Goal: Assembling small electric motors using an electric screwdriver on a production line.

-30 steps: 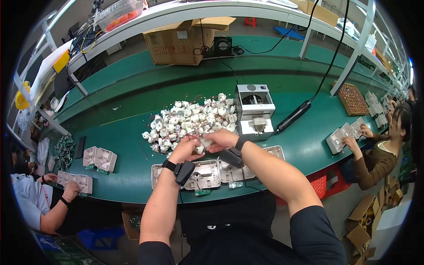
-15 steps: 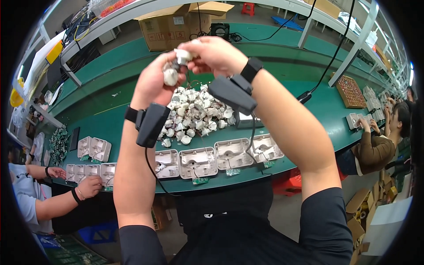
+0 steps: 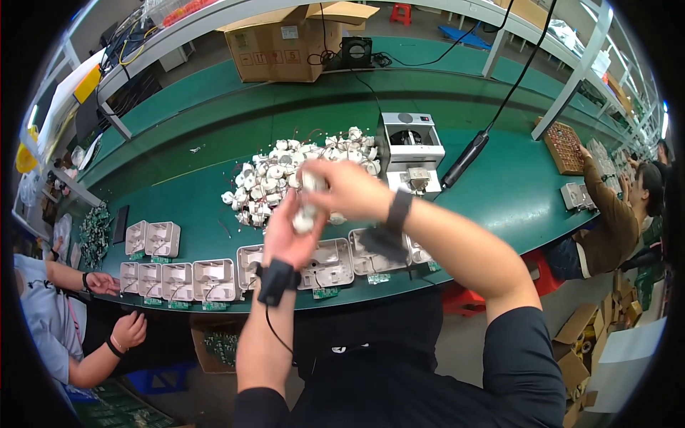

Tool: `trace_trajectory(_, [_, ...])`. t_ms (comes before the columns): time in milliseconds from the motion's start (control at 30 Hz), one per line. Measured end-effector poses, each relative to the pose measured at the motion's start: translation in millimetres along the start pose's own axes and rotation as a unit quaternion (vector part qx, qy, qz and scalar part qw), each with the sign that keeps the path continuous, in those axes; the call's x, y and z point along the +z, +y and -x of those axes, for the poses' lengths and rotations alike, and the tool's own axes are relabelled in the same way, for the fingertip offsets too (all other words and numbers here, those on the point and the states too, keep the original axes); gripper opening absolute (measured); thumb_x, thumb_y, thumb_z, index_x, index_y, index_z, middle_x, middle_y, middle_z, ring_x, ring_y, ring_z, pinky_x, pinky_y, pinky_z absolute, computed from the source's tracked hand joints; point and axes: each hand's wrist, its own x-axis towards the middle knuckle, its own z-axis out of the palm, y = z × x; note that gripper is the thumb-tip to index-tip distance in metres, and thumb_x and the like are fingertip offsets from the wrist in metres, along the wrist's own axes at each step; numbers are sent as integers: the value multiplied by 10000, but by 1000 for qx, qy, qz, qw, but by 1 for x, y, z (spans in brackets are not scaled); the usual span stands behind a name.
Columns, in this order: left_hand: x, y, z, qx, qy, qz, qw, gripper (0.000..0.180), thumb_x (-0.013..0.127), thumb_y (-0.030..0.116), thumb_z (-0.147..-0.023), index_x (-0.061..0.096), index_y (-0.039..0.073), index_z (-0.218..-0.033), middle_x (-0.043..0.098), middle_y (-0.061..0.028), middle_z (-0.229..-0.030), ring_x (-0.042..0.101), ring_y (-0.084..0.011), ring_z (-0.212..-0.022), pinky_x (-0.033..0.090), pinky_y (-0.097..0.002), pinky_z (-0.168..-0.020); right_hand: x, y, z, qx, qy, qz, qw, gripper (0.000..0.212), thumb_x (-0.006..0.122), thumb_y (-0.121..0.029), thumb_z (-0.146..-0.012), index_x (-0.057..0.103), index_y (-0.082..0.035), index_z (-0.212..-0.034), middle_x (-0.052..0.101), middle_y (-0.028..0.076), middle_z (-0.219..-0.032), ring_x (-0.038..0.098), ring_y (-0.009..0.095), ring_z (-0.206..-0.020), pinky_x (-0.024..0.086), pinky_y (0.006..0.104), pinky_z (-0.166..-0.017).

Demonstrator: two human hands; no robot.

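Note:
My left hand (image 3: 289,232) and my right hand (image 3: 344,187) meet above the green bench, both closed on a small white part (image 3: 307,207) that is blurred by motion. Behind them lies a heap of small white parts (image 3: 275,175) with thin wires. Under my wrists a row of white plastic housings (image 3: 328,262) sits along the bench's near edge. Both wrists wear black bands.
A grey and white bench machine (image 3: 409,146) stands right of the heap, with a black wand tool (image 3: 465,158) beside it. More white housings (image 3: 175,279) line the left front edge near a person's hands (image 3: 103,283). Another person (image 3: 614,214) works at the right. Cardboard box (image 3: 278,44) at back.
My hands lifted a white part from the heap up close to the camera, then came back down. They now hold it lower, just above the row of housings.

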Motion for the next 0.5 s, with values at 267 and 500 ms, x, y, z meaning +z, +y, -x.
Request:
trace_trajectory(267, [-49,-30,82,-29,25,49,998,308,526,300,-1043,579,94,-1266,640,-56,-1191,643,-185,-1060,571,-331,-807,38,-51,88,-182,52,105,976,366,705,-182,-891,632,-23,-1212,700,179,-1033,684,323,-890,564,395,-797])
trace_trajectory(500, [-70,-25,101,-67,15,58,996,282,570,190,-1010,577,159,-1290,614,-69,-1198,633,-234,-1081,575,-277,-626,12,16,45,3,52,84,995,282,692,-197,-929,658,5,-1123,710,130,-934,685,231,-705,562,352,-655])
